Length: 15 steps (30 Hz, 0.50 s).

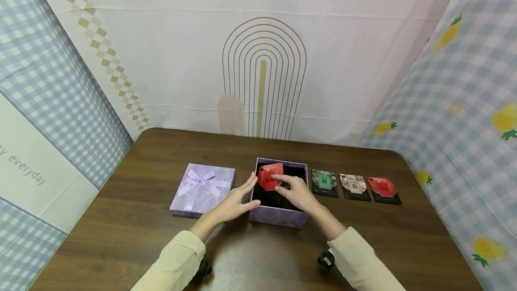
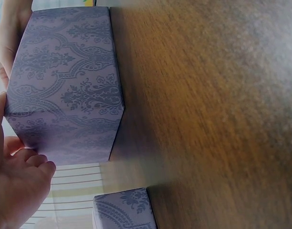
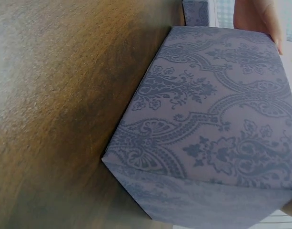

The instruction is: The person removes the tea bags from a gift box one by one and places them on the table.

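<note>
A purple patterned box [image 1: 278,217] stands without its lid, its inside black. In the head view a red square packet [image 1: 267,170] shows over the box's left part. My right hand [image 1: 298,193] reaches over the box and pinches the packet's right side between thumb and index finger. Against the box's left wall rests my left hand [image 1: 233,204], fingers extended and thumb at the front left corner. The left wrist view shows the left hand [image 2: 23,179] touching that wall [image 2: 69,138]. Only a bit of the right hand shows in the right wrist view.
Left of the box lies its purple lid [image 1: 202,192] with a ribbon bow. To the right, a green packet [image 1: 325,182], a beige packet [image 1: 354,187] and another red packet [image 1: 383,189] lie in a row on the brown table [image 1: 141,237]. A patterned cloth [image 1: 186,57] hangs behind.
</note>
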Each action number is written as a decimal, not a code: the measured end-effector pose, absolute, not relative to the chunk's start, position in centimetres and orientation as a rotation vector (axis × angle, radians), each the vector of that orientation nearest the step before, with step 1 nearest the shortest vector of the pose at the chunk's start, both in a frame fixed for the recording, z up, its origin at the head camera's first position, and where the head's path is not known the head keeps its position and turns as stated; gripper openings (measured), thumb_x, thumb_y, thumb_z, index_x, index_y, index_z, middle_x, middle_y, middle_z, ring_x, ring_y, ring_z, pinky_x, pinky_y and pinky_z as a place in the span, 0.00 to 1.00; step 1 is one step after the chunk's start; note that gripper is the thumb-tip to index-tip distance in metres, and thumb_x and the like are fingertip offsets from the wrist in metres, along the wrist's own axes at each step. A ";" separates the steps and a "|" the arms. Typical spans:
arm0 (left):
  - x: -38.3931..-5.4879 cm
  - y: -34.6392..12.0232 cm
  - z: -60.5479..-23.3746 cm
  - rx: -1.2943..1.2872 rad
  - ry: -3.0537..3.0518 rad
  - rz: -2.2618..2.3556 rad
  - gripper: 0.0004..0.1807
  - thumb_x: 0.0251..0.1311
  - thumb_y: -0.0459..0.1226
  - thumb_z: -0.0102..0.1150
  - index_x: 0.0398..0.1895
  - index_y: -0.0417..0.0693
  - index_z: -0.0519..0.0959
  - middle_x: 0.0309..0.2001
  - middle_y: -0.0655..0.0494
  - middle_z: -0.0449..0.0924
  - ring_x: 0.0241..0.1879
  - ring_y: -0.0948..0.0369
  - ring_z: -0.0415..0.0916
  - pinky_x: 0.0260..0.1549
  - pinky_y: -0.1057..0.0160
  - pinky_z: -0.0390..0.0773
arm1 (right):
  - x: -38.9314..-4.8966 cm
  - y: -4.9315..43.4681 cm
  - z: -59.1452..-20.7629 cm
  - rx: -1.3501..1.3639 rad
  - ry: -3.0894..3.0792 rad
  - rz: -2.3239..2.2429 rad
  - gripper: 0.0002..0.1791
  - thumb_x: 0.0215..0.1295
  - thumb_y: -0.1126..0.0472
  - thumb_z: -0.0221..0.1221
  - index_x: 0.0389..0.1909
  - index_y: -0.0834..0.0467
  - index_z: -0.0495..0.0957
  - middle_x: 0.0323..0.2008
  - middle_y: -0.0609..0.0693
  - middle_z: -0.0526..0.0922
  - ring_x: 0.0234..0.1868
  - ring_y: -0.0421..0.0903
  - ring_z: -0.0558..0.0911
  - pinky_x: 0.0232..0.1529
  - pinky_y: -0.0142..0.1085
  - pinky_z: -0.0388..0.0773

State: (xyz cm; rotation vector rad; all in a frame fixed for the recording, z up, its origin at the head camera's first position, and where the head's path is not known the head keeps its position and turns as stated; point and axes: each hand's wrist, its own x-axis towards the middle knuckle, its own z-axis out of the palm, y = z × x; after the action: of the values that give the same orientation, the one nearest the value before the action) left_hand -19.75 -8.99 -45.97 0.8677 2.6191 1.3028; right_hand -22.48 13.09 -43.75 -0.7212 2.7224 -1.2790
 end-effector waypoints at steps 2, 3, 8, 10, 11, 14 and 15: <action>-19.7 -9.0 -45.9 0.864 2.618 1.300 0.38 0.60 0.41 0.55 0.68 0.35 0.51 0.70 0.43 0.42 0.67 0.49 0.49 0.62 0.48 0.54 | -22.4 13.4 -43.8 -0.680 2.710 -1.340 0.19 0.57 0.69 0.58 0.51 0.66 0.76 0.43 0.61 0.81 0.26 0.39 0.76 0.25 0.29 0.72; -19.7 -9.0 -46.0 0.861 2.618 1.299 0.38 0.60 0.41 0.55 0.68 0.35 0.51 0.70 0.44 0.42 0.67 0.49 0.49 0.63 0.48 0.54 | -22.4 13.5 -43.8 -0.661 2.703 -1.373 0.19 0.57 0.69 0.58 0.51 0.66 0.76 0.43 0.61 0.81 0.26 0.39 0.76 0.25 0.29 0.72; -19.8 -8.9 -46.0 0.857 2.624 1.284 0.38 0.60 0.41 0.55 0.68 0.36 0.51 0.70 0.44 0.41 0.67 0.49 0.48 0.63 0.49 0.53 | -22.3 14.3 -43.6 -0.585 2.638 -1.523 0.19 0.59 0.67 0.57 0.53 0.64 0.75 0.42 0.59 0.79 0.22 0.38 0.72 0.25 0.29 0.68; -19.8 -8.9 -45.9 0.859 2.626 1.285 0.38 0.60 0.41 0.55 0.68 0.35 0.51 0.70 0.44 0.41 0.67 0.49 0.48 0.63 0.48 0.53 | -22.2 14.6 -43.4 -0.557 2.594 -1.576 0.20 0.61 0.66 0.56 0.54 0.64 0.74 0.43 0.59 0.78 0.22 0.38 0.71 0.25 0.29 0.67; -19.8 -8.9 -45.9 0.859 2.627 1.285 0.38 0.60 0.41 0.55 0.68 0.35 0.51 0.70 0.44 0.41 0.67 0.49 0.48 0.63 0.48 0.53 | -22.1 14.8 -43.3 -0.540 2.572 -1.600 0.20 0.61 0.66 0.56 0.55 0.64 0.73 0.44 0.59 0.78 0.23 0.38 0.70 0.25 0.30 0.67; -19.7 -8.9 -45.9 0.860 2.624 1.287 0.38 0.60 0.41 0.55 0.68 0.36 0.51 0.70 0.44 0.41 0.67 0.49 0.48 0.63 0.48 0.54 | -21.9 15.3 -43.1 -0.491 2.520 -1.655 0.21 0.62 0.65 0.55 0.57 0.64 0.71 0.50 0.61 0.76 0.28 0.35 0.73 0.30 0.29 0.70; -19.7 -8.9 -45.9 0.860 2.621 1.289 0.38 0.60 0.41 0.55 0.68 0.36 0.51 0.70 0.44 0.41 0.67 0.49 0.48 0.63 0.48 0.54 | -21.8 15.5 -43.1 -0.470 2.502 -1.676 0.21 0.63 0.65 0.55 0.57 0.64 0.71 0.51 0.61 0.75 0.30 0.35 0.74 0.32 0.28 0.71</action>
State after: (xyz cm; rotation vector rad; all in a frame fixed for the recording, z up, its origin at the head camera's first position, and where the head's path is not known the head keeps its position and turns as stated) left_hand -19.73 -8.95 -45.91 0.8600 2.6215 1.2892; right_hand -21.80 15.52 -43.10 -0.4701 2.5021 -1.6763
